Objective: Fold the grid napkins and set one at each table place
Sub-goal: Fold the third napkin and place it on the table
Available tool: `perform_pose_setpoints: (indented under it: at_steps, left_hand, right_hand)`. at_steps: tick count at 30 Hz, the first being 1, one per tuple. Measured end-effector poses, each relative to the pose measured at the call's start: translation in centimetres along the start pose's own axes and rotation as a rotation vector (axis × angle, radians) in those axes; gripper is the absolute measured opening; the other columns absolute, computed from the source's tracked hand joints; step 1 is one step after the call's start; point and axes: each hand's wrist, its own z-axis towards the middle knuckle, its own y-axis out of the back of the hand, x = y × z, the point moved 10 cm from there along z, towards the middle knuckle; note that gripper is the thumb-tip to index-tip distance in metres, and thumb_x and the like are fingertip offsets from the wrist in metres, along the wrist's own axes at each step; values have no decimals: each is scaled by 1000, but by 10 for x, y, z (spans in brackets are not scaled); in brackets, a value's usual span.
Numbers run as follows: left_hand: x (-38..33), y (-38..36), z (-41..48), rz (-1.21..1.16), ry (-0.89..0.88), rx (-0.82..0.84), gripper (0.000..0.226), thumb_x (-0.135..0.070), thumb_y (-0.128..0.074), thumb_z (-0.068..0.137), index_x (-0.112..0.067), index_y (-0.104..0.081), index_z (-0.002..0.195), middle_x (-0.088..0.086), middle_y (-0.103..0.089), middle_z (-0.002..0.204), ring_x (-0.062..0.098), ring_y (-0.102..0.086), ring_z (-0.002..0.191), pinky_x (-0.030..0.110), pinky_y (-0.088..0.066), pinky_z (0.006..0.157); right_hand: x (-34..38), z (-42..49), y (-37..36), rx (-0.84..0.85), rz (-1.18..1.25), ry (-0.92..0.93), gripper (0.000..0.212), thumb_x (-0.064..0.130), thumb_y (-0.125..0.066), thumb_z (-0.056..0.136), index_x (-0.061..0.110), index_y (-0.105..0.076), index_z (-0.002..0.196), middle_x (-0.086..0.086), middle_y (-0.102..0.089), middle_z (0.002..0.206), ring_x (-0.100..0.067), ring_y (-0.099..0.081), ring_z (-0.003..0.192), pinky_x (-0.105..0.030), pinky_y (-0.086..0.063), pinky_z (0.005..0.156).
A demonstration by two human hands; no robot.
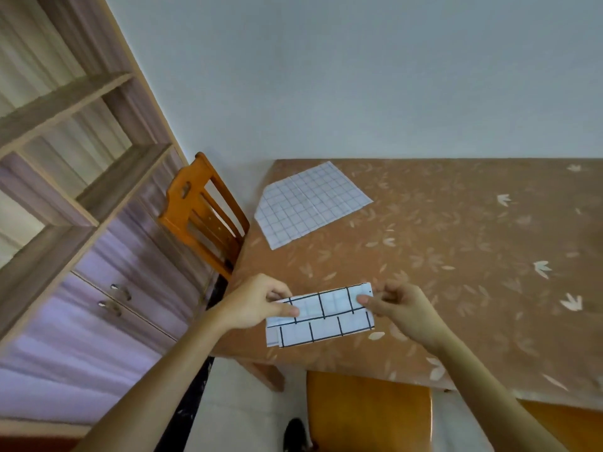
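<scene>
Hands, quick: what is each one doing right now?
Left hand: closed, pinching the left end of the folded grid napkin.
Right hand: closed, pinching the same napkin's right end.

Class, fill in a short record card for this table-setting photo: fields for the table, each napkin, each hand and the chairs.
table: brown leaf-patterned tabletop
held napkin: folded white paper napkin with bold black grid, low over the near table edge
flat napkin: white paper napkin with faint grid, lying at the far left corner
left hand: pinches the folded napkin's left end
right hand: pinches its right end
chairs: orange wooden chair at the left side; orange chair seat below the near edge
</scene>
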Motion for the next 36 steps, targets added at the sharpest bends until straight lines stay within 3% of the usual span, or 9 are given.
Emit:
perform_pose_setpoints:
  at_steps: [4, 7, 9, 11, 14, 19, 24, 30, 36]
  left_hand:
    - [44, -30, 38, -39, 39, 121, 17, -40, -82, 80, -25, -78, 85, -10, -78, 94, 1, -71, 95, 29, -55, 91]
    - [71, -50, 70, -63, 52, 195, 26, -39, -83, 80, -16, -78, 92, -9, -78, 93, -6, -69, 88, 19, -50, 82]
    - [90, -60, 91, -78, 63, 210, 28, -38, -83, 80, -14, -79, 94, -8, -78, 93, -3, -69, 89, 19, -51, 82]
    - [114, -71, 110, -100, 85, 208, 22, -30, -83, 83, -10, -79, 92, -2, -79, 87, 5, -72, 80, 22, -53, 73]
    - [148, -95, 134, -194, 160, 222, 12, -12, -79, 87, -2, -75, 86, 14, -77, 75, 18, -69, 60, 29, -54, 56]
    - [161, -118, 173, -78, 148, 114, 19, -15, -72, 92, -22, -72, 75, -6, -74, 71, 4, -67, 60, 13, -49, 58]
    - [131, -109, 190, 228, -137, -275, 3, -22, -68, 91, -24, -68, 88, -9, -66, 82, 9, -62, 73, 29, -53, 62]
    - [89, -169, 175, 448, -560, -152, 40, 0, -76, 81, -12, -70, 118, 6, -65, 119, 25, -61, 113, 36, -54, 95]
    - [106, -179, 164, 557, -672, -99, 48, 3, -77, 75, -18, -70, 118, 10, -64, 122, 26, -60, 103, 34, -54, 89]
  right_hand:
    - [-54, 12, -24, 56, 25, -151, 37, 55, -77, 78, 24, -72, 97, -21, -67, 90, -32, -68, 87, -45, -55, 86]
    - [-88, 24, -33, 12, 36, -242, 57, 61, -72, 81, 5, -71, 92, -32, -64, 91, -38, -64, 81, -41, -51, 78]
    - [-112, 32, -27, -88, 28, -335, 30, 38, -77, 85, 15, -75, 66, -12, -68, 65, -13, -62, 65, -25, -49, 68]
    - [-134, 35, -18, -178, 26, -388, 40, 17, -79, 84, 24, -66, 46, 11, -56, 47, 2, -51, 51, -17, -46, 60]
    - [-178, 25, 4, -333, -6, -510, 34, 20, -85, 76, 21, -64, 50, 12, -58, 49, -1, -54, 50, -25, -49, 61]
    - [-222, 20, 37, -516, -106, -623, 33, 28, -83, 79, 13, -61, 59, 5, -53, 54, -12, -50, 56, -19, -42, 54]
    - [-244, 40, 30, -459, -290, -652, 31, 34, -79, 81, 5, -69, 75, -15, -64, 66, -27, -59, 61, -37, -49, 59]
    - [-232, 63, -15, -423, -343, -573, 10, 30, -76, 83, 34, -68, 78, 6, -62, 64, -8, -57, 62, -11, -41, 55]
    - [-202, 72, -51, -408, -932, -238, 49, 14, -72, 85, 13, -55, 130, -11, -57, 132, -33, -57, 117, -43, -54, 92]
